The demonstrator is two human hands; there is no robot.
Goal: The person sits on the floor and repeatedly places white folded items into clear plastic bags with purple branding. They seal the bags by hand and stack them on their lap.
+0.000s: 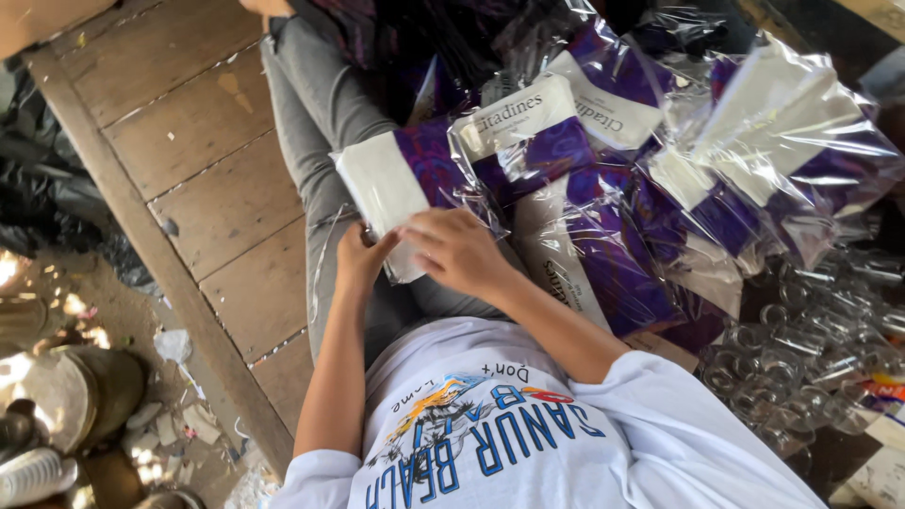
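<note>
Both hands, left hand (pixel 358 256) and right hand (pixel 457 250), are closing their grip around a white-and-purple folded cloth in clear plastic wrap (pixel 401 184). Far right, similar clear-wrapped purple packages with white label bands (pixel 603 113) are lying piled.

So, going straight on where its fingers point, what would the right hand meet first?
Probably the white and purple folded cloth packet in clear plastic: the right hand touches its white end. The left hand lies just beyond.

Informal packing workshop, rough wooden plank platform (pixel 217 188); heaps of cellophane-wrapped purple packets (pixel 603 188), littered dirt ground (pixel 85 311)
</note>
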